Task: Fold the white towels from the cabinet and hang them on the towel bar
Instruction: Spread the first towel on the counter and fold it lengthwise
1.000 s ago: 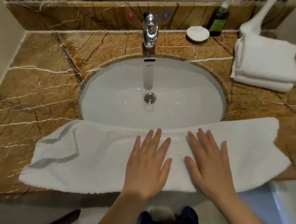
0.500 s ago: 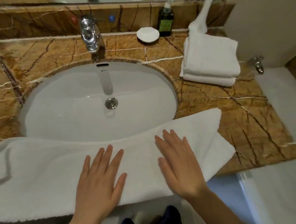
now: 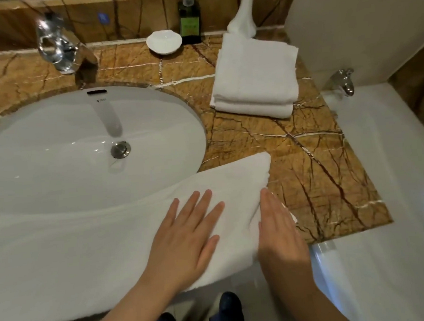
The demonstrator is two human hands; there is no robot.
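Pressing flat with straight fingers, left hand (image 3: 186, 238) pins the towel (image 3: 87, 254) along the counter (image 3: 318, 178) front edge; right hand (image 3: 277, 230), also flat, squares its end.

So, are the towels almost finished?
Not yet. A stack of folded towels sits on the counter. A long towel lies spread along the front edge, left hand flat on it, right hand at its end. Folding it and hanging them all remain.

The desk (image 3: 305, 167) is amber-brown marble, streaked with dark and white veins. The towel (image 3: 87, 254) spread across it is plain white, as are the folded stack (image 3: 256, 83), the sink (image 3: 57, 169) and the little dish (image 3: 164, 41). The bottle (image 3: 189, 22) is dark green with a lighter green label.
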